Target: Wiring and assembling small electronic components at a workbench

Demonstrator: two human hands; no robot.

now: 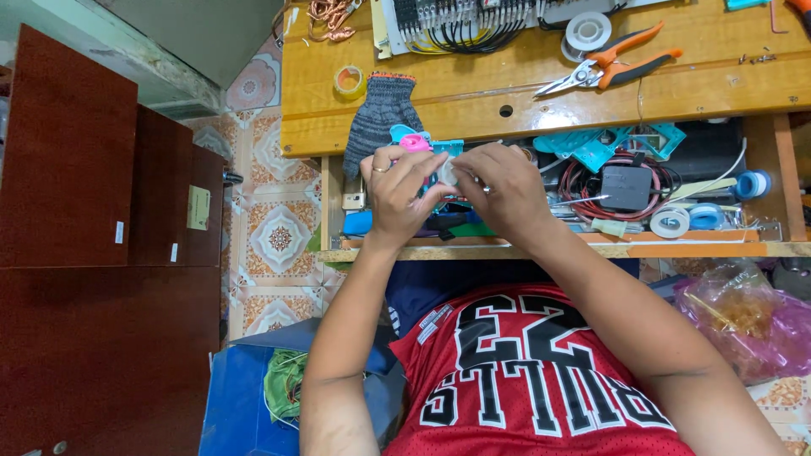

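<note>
- Our left hand [397, 190] and right hand [498, 190] meet, fingers curled around a small white roll [448, 173] pinched between the fingertips.
- A pink and teal gadget [416, 142] sits just beyond our left hand.
- A grey glove [380, 118] lies beyond it.
- Pliers [608, 67] rest well beyond our right hand.

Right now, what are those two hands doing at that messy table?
A person in a red jersey holds a small white roll, like tape, between both hands above a wooden workbench. The left hand grips it from one side and the right hand pinches it from the other. A pink and teal thing sits just behind the fingers. A grey glove and orange-handled pliers lie on the bench top, and more tape rolls and wires fill the shelf below.
</note>
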